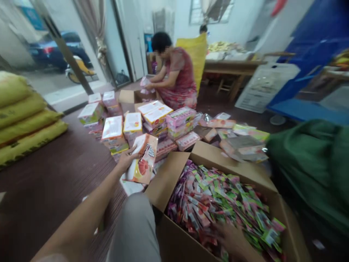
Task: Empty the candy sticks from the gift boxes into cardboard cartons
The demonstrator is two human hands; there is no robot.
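Observation:
My left hand (127, 159) is closed around the edge of a small orange-and-white printed box (147, 160) with fruit pictured on its front. It is held tilted above the floor, left of the large carton. My right hand (229, 234), smeared by motion, is low over the near part of the open cardboard carton (170, 176). Many small flat candy packets (215, 193) in pink, green and purple wrappers fill that carton. The right fingers are blurred among the packets, so whether they hold any does not show.
Stacks of printed boxes (112, 128) stand beyond my left hand. Flattened boxes (242, 145) lie behind the carton. A co-worker (177, 72) sits by another open carton (127, 96), handling a pinkish item. Yellow sacks (24, 120) are piled at left; green cloth (311, 167) is at right.

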